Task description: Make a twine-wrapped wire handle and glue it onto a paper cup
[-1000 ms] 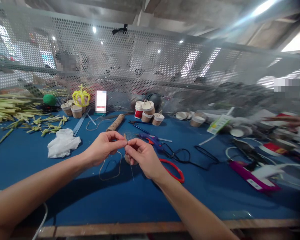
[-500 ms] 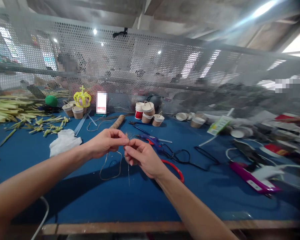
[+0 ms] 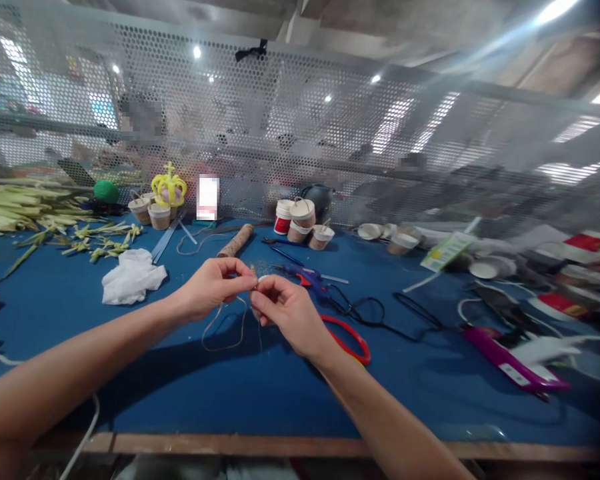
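L hand (image 3: 207,287) n R hand (image 3: 289,313) meet at the fingertips, thumb n index of each pinching thin brownish twine (image 3: 224,350) over the matte blue tabletop (image 3: 220,400). Loose loop of it hangs below L fingers. Rough tan roll (image 3: 237,241) behind, crumpled soft white cloth (image 3: 133,277) off left, curved red handle (image 3: 359,340) near R wrist. Vs 0.5s ago: same pinch basically, view's just shifted a bit, table stuff sits slightly higher.

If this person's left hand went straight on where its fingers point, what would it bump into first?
Probably the right hand, which is directly ahead of the left hand; whether they touch is unclear.
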`<action>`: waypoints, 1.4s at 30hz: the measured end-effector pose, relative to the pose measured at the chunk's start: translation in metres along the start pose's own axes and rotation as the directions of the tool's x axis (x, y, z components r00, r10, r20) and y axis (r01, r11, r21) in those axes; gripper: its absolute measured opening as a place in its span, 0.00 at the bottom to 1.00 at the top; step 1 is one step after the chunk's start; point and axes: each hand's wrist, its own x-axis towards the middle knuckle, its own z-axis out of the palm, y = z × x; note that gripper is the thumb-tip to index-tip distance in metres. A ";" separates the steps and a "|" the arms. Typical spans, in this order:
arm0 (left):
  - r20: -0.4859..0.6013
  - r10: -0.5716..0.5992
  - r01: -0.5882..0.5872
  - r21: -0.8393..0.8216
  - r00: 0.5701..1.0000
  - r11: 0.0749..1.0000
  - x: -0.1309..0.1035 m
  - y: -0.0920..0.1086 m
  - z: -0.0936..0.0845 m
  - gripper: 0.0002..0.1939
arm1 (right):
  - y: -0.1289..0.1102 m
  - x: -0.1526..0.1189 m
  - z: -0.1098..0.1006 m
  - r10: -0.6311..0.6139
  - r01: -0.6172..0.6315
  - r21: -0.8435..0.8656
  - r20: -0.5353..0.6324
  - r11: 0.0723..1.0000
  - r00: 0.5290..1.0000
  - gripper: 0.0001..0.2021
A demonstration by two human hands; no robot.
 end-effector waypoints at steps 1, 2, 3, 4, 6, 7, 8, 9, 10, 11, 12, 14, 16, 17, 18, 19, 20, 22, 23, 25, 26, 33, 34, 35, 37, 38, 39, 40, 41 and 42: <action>0.005 -0.001 0.001 -0.001 1.000 1.000 0.000 0.000 -0.001 0.10 | 0.000 0.000 0.000 -0.001 0.000 0.008 0.009 1.000 1.000 0.10; 0.010 -0.002 0.002 -0.004 1.000 1.000 0.000 0.000 -0.001 0.10 | 0.001 0.000 0.000 -0.001 0.000 0.019 0.020 1.000 1.000 0.10; 0.016 -0.004 0.005 -0.008 1.000 1.000 0.000 0.000 -0.002 0.10 | 0.001 0.000 0.001 0.000 -0.001 0.029 0.028 1.000 1.000 0.10; 0.022 -0.008 0.008 -0.017 1.000 1.000 0.000 -0.001 -0.002 0.11 | 0.001 -0.001 0.001 0.001 -0.002 0.036 0.031 0.999 1.000 0.10; 0.032 -0.022 0.024 -0.047 0.999 0.999 -0.001 -0.002 -0.002 0.11 | 0.001 -0.001 0.002 0.002 -0.003 0.031 0.022 1.000 1.000 0.10; 0.035 -0.031 0.033 -0.065 0.999 0.997 -0.001 -0.003 -0.002 0.12 | 0.000 -0.001 0.002 0.000 0.000 0.019 0.010 1.000 1.000 0.10; 0.036 -0.039 0.042 -0.082 0.999 0.996 -0.001 -0.005 -0.001 0.12 | 0.000 -0.002 0.003 -0.004 0.004 0.002 -0.002 1.000 1.000 0.11; 0.035 -0.047 0.050 -0.096 0.998 0.994 -0.001 -0.006 -0.001 0.12 | 0.000 -0.002 0.004 -0.008 0.008 -0.016 -0.015 1.000 1.000 0.11; 0.032 -0.054 0.057 -0.107 0.998 0.993 -0.001 -0.007 -0.001 0.12 | 0.000 -0.002 0.005 -0.012 0.011 -0.031 -0.026 0.999 1.000 0.11; 0.029 -0.057 0.060 -0.112 0.998 0.992 -0.001 -0.007 -0.001 0.12 | 0.000 -0.002 0.005 -0.012 0.010 -0.040 -0.032 0.999 0.999 0.11; 0.030 -0.058 0.061 -0.112 0.998 0.992 0.000 -0.007 -0.001 0.12 | -0.001 -0.002 0.005 -0.008 0.007 -0.040 -0.031 0.999 0.999 0.11; 0.052 -0.058 0.064 -0.107 0.997 0.992 -0.001 -0.006 -0.002 0.12 | -0.001 -0.001 0.002 0.004 -0.004 0.000 -0.014 1.000 1.000 0.11; 0.118 -0.071 0.083 -0.098 0.991 0.992 -0.002 -0.004 -0.004 0.12 | -0.002 0.000 -0.003 0.000 0.000 0.080 0.005 0.997 1.000 0.11; 0.165 -0.087 0.104 -0.097 0.982 0.990 -0.003 -0.002 -0.004 0.11 | -0.002 0.001 -0.007 -0.010 0.008 0.122 0.017 0.992 1.000 0.12; 0.220 -0.109 0.133 -0.097 0.969 0.986 -0.004 -0.001 -0.004 0.11 | -0.003 0.001 -0.010 -0.026 0.021 0.154 0.033 0.988 0.999 0.12; 0.277 -0.133 0.165 -0.095 0.952 0.982 -0.006 0.001 -0.004 0.10 | -0.004 0.002 -0.014 -0.039 0.027 0.170 0.063 0.985 0.997 0.13; 0.329 -0.155 0.195 -0.093 0.931 0.976 -0.007 0.001 -0.004 0.10 | -0.005 0.002 -0.016 -0.049 0.030 0.173 0.103 0.984 0.993 0.12; 0.405 -0.188 0.244 -0.092 0.895 0.965 -0.009 0.001 -0.002 0.09 | -0.005 0.002 -0.019 -0.061 0.029 0.163 0.196 0.986 0.979 0.10; 0.426 -0.197 0.259 -0.092 0.883 0.961 -0.009 0.001 -0.002 0.08 | -0.005 0.002 -0.020 -0.064 0.026 0.163 0.232 0.986 0.971 0.09; 0.435 -0.207 0.273 -0.095 0.877 0.957 -0.008 0.000 -0.001 0.08 | -0.005 0.002 -0.019 -0.071 0.023 0.179 0.265 0.984 0.962 0.09; 0.429 -0.212 0.276 -0.091 0.878 0.957 -0.008 -0.001 -0.001 0.09 | -0.004 0.002 -0.019 -0.070 0.020 0.187 0.264 0.982 0.962 0.09; 0.272 -0.237 0.229 0.063 0.933 0.971 -0.008 0.002 0.000 0.10 | -0.004 0.003 -0.017 -0.074 0.054 0.110 0.182 0.992 0.981 0.10; 0.243 -0.229 0.210 0.101 0.943 0.972 -0.008 0.003 0.000 0.09 | -0.005 0.002 -0.016 -0.072 0.059 0.086 0.162 0.995 0.984 0.10; 0.215 -0.217 0.189 0.141 0.952 0.972 -0.008 0.004 0.001 0.09 | -0.007 0.002 -0.016 -0.071 0.063 0.061 0.137 0.996 0.988 0.10; 0.166 -0.190 0.153 0.212 0.968 0.965 -0.009 0.006 0.002 0.08 | -0.010 0.001 -0.014 -0.070 0.070 0.012 0.083 0.998 0.994 0.11; 0.149 -0.180 0.142 0.237 0.972 0.961 -0.009 0.006 0.003 0.08 | -0.011 0.000 -0.013 -0.072 0.073 -0.010 0.060 0.997 0.996 0.11; 0.139 -0.175 0.136 0.254 0.975 0.958 -0.009 0.007 0.003 0.08 | -0.012 0.000 -0.013 -0.075 0.076 -0.030 0.043 0.997 0.996 0.12; 0.134 -0.173 0.134 0.264 0.976 0.955 -0.009 0.007 0.003 0.08 | -0.013 0.000 -0.012 -0.079 0.080 -0.046 0.029 0.996 0.996 0.12; 0.134 -0.173 0.132 0.268 0.976 0.954 -0.009 0.007 0.003 0.08 | -0.013 -0.001 -0.012 -0.081 0.082 -0.058 0.019 0.995 0.997 0.12; 0.135 -0.172 0.132 0.267 0.976 0.955 -0.009 0.007 0.003 0.08 | -0.013 -0.001 -0.012 -0.082 0.083 -0.066 0.013 0.994 0.997 0.12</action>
